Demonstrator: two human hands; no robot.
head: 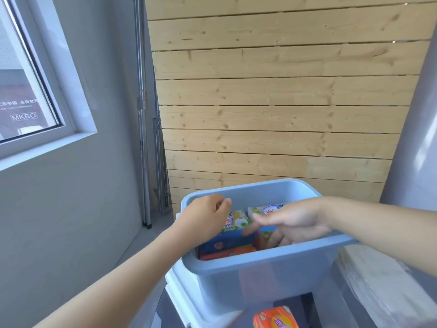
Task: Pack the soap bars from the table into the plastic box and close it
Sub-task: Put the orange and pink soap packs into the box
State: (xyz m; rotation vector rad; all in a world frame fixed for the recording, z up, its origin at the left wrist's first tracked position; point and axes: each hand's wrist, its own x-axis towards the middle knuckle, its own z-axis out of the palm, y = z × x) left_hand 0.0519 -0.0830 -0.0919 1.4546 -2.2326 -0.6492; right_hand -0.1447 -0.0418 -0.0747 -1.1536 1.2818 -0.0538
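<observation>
We are in the packing step; both of our hands are over the blue plastic box (260,273), which stands open with no lid on it. Our right hand (293,221) reaches in across the box's right rim, thumb and fingers pinched on a wrapped soap bar (266,210) with a green and white label; the bar sits inside the box, toward its far right, and we judge it is being set down among the others. Our left hand (203,217) hovers over the box's left rim with its fingers loosely curled and nothing visible in them; whether the fingertips touch the rim we cannot tell.

Inside the box, left of the held bar, lies a yellow and green bar (237,222); nearer us lie a blue pack (224,242) and an orange-red one (227,253), pressed side by side. At least 1 orange bar (275,318) is outside the box, just in front of its near wall on the table (305,306); so the packing is not finished.

A white piece (175,287) shows against the box's lower left corner; it may be the lid, but we cannot be sure.

The next move, as we judge it, calls for letting the held bar settle flat, drawing the right hand out clear of the rim, then fetching the orange bar; closing comes only after that.
</observation>
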